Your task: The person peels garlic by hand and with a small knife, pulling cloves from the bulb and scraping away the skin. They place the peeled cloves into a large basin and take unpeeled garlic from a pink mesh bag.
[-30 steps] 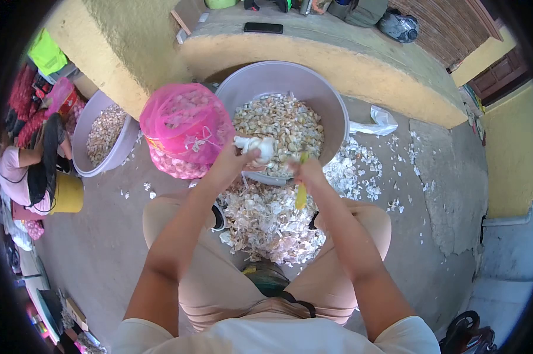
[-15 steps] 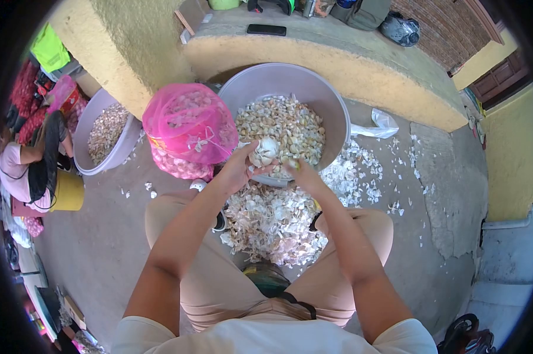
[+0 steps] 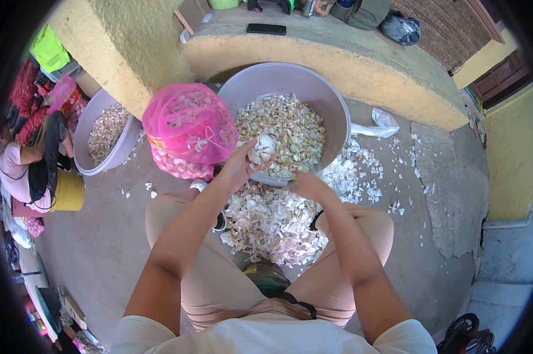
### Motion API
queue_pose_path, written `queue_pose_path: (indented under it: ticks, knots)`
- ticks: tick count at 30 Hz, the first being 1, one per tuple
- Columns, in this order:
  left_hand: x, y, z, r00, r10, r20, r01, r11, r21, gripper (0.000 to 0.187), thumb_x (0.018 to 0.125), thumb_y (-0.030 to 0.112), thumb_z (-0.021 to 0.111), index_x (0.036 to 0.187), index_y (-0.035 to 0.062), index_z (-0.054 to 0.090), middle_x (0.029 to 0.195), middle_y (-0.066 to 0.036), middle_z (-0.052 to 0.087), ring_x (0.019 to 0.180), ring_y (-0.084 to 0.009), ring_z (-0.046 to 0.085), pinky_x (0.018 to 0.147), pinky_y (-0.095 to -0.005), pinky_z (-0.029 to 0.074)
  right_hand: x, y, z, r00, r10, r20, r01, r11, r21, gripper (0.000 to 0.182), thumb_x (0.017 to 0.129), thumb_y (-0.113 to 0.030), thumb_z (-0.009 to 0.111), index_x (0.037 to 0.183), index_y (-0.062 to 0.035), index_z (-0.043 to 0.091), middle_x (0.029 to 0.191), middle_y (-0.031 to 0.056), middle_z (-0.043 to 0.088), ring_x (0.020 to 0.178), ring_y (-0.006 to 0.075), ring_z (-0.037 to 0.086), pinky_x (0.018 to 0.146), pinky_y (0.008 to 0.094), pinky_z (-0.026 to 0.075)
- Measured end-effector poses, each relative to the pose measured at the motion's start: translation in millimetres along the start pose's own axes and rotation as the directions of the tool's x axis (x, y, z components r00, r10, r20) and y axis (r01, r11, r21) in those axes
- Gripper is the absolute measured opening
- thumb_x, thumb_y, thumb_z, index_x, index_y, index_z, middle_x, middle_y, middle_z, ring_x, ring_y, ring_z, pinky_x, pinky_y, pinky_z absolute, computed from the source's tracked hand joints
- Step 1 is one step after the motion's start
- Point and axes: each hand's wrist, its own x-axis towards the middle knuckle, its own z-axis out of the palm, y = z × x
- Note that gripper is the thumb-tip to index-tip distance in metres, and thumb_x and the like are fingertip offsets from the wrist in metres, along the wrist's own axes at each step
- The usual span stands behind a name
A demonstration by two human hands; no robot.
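Observation:
In the head view my left hand (image 3: pixel 237 167) is closed round a whitish garlic bulb (image 3: pixel 262 148), held over the near rim of a large grey tub (image 3: pixel 290 74). Loose garlic cloves (image 3: pixel 287 127) lie inside this tub. My right hand (image 3: pixel 309 186) is apart from the bulb, low at the tub's near edge, its fingers curled together. Something small and yellowish-green shows at its fingertips, too blurred to name. Under both hands, between my feet, spreads a heap of papery garlic skins (image 3: pixel 272 224).
A pink mesh sack (image 3: pixel 190 127) of garlic stands left of the tub. Farther left are a second tub (image 3: pixel 89 162) of cloves and a seated person (image 3: pixel 28 162). A phone (image 3: pixel 266 29) lies on the concrete ledge (image 3: pixel 325 47). Skins and a white plastic bag (image 3: pixel 381 124) lie to the right.
My right hand has drawn back from the bulb, a little to the right and toward me. The bulb in my left hand has turned slightly and shifted a little left.

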Motion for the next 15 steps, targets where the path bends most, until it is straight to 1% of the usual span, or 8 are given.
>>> queue_pose_path:
  ticks: [1,3,6,7,9,12,15]
  knots:
    - [-0.1,0.2,0.3,1.000,-0.005,-0.007,0.005,1.000,-0.006,0.036,0.091,0.027,0.031,0.107,-0.0017,0.045,0.096,-0.013,0.058,0.087,-0.0223,0.059,0.075,-0.0307,0.051,-3.8,-9.2,-12.1,0.995,0.045,-0.091,-0.037,0.996,0.086,0.057,0.072,-0.034,0.058,0.114,0.0025,0.046,0.100,0.0209,0.057,0.091,0.0343,0.055,0.081,0.0350,0.042]
    - [-0.5,0.8,1.0,1.000,-0.011,-0.024,0.011,1.000,-0.022,0.035,0.091,0.027,0.032,0.107,-0.0013,0.045,0.096,-0.013,0.058,0.087,-0.0225,0.059,0.076,-0.0315,0.051,-10.5,-25.5,-34.5,0.955,0.149,-0.257,-0.080,0.962,0.260,0.062,0.079,-0.039,0.052,0.121,0.0034,0.038,0.105,0.0199,0.056,0.096,0.0350,0.053,0.083,0.0355,0.040]
    - [1.3,-0.8,1.7,1.000,-0.009,-0.021,0.009,0.999,-0.044,0.034,0.091,0.026,0.032,0.109,0.0004,0.045,0.098,-0.012,0.057,0.087,-0.0222,0.059,0.077,-0.0330,0.050,-9.5,-31.4,-38.4,0.904,-0.007,-0.427,0.196,0.896,0.399,0.055,0.086,-0.041,0.040,0.125,-0.0015,0.036,0.104,0.0209,0.055,0.096,0.0358,0.053,0.083,0.0370,0.040]
    - [2.0,-1.2,1.8,1.000,-0.016,-0.016,0.016,0.999,-0.046,0.033,0.091,0.026,0.033,0.109,0.0012,0.045,0.099,-0.012,0.057,0.087,-0.0218,0.059,0.077,-0.0334,0.050,-12.9,-37.1,-40.5,0.890,-0.076,-0.450,0.260,0.895,0.363,0.052,0.086,-0.039,0.040,0.126,-0.0050,0.036,0.104,0.0213,0.055,0.095,0.0358,0.053,0.082,0.0374,0.040]
    - [2.8,-2.8,1.4,0.999,-0.032,-0.008,0.031,0.998,-0.050,0.032,0.091,0.027,0.033,0.109,0.0028,0.045,0.100,-0.011,0.057,0.088,-0.0211,0.058,0.078,-0.0343,0.050,-23.0,-52.8,-43.8,0.847,-0.212,-0.488,0.385,0.878,0.286,0.047,0.087,-0.034,0.040,0.128,-0.0120,0.035,0.102,0.0223,0.055,0.092,0.0358,0.055,0.080,0.0380,0.041]
    - [5.5,-7.3,1.4,1.000,-0.021,-0.022,0.020,0.998,-0.055,0.030,0.091,0.026,0.034,0.108,0.0047,0.045,0.101,-0.009,0.056,0.090,-0.0197,0.057,0.078,-0.0350,0.049,-25.8,-61.6,-44.6,0.921,-0.204,-0.332,0.301,0.913,0.274,0.044,0.086,-0.030,0.044,0.129,-0.0221,0.034,0.101,0.0206,0.056,0.089,0.0346,0.056,0.077,0.0373,0.042]
    - [3.5,-7.8,5.8,0.998,-0.018,-0.060,0.014,0.998,-0.066,0.027,0.091,0.026,0.035,0.107,0.0064,0.045,0.100,-0.008,0.056,0.091,-0.0190,0.057,0.079,-0.0356,0.049,-28.4,-65.2,-47.4,0.916,-0.233,-0.326,0.325,0.907,0.267,0.046,0.085,-0.026,0.048,0.129,-0.0246,0.034,0.101,0.0175,0.057,0.088,0.0329,0.056,0.074,0.0361,0.044]
